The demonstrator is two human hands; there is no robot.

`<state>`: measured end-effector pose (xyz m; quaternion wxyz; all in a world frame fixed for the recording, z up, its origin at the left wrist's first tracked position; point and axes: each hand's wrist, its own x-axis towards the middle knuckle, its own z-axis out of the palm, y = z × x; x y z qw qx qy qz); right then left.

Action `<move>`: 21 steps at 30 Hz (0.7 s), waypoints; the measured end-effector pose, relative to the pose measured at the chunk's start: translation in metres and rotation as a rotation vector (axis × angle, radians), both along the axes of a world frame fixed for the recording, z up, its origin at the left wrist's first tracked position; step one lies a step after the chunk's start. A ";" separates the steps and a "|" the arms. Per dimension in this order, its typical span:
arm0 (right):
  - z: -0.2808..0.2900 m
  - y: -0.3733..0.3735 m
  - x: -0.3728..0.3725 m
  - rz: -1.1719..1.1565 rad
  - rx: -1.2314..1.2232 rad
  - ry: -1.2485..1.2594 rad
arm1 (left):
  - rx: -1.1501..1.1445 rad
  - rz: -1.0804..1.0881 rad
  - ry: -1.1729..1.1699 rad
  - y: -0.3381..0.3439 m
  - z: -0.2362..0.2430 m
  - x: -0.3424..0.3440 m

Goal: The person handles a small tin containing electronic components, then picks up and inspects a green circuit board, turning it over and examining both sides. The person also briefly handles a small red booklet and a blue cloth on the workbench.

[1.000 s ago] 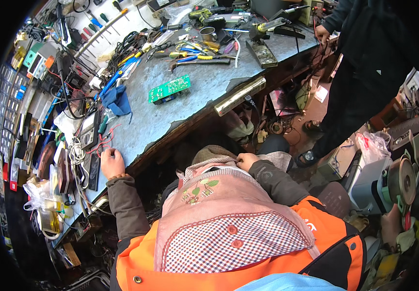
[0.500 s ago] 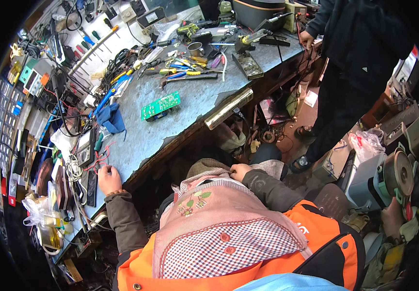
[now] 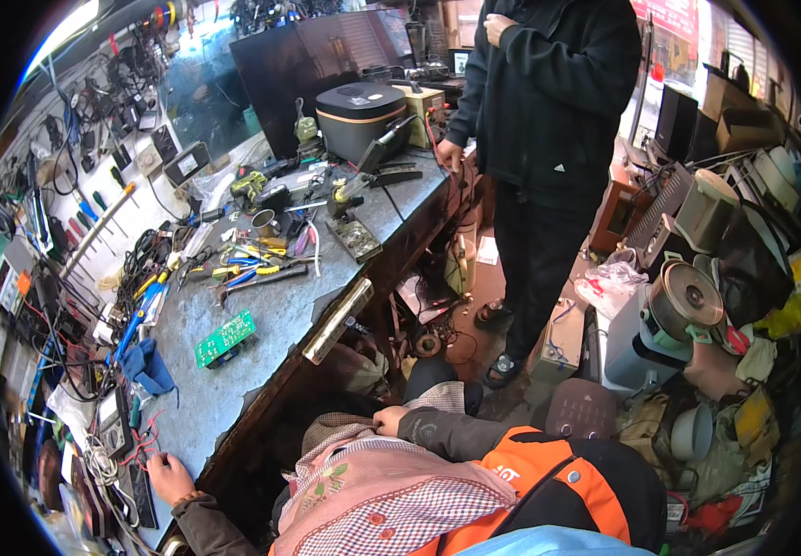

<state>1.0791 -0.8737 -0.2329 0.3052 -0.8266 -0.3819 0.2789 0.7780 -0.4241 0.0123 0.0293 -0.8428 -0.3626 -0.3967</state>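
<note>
My left hand [image 3: 170,477] rests at the near left edge of the blue-topped workbench [image 3: 182,422], fingers loosely extended and holding nothing I can see. Beside its fingertips lie thin red test leads [image 3: 146,439] and a multimeter [image 3: 113,424]. On my lap, my right hand [image 3: 388,421] is curled against the checked apron [image 3: 337,428]. Its fingertips are hidden, so what they hold, if anything, does not show. A green circuit board [image 3: 226,339] lies on the bench, out of reach of both resting hands. Past it sit pliers and screwdrivers [image 3: 257,269].
A person in black [image 3: 548,102] stands beyond the bench, one hand by its far edge. A rice cooker [image 3: 360,116] and a metal tray [image 3: 354,239] sit on the bench. Old appliances [image 3: 650,338] pile up on the right. Tangled cables [image 3: 94,468] lie left.
My view has swung up and to the right, bringing in more of the standing person and the far room. Both my hands stay resting where they were. That person's other hand now shows, raised at the chest.
</note>
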 end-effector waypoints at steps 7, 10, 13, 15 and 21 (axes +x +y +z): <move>0.005 0.000 -0.003 0.023 -0.016 -0.011 | -0.007 0.010 -0.010 -0.003 0.001 -0.003; 0.006 0.001 -0.004 0.007 -0.007 0.005 | -0.012 0.001 -0.017 -0.001 0.001 -0.005; 0.003 0.002 -0.003 0.010 -0.013 -0.004 | -0.030 0.012 -0.019 -0.005 0.004 -0.003; 0.001 0.002 -0.001 0.015 -0.011 -0.024 | -0.028 0.010 -0.013 -0.006 0.005 -0.001; -0.002 0.003 -0.003 0.015 -0.001 -0.050 | -0.022 0.011 -0.020 0.000 0.000 -0.003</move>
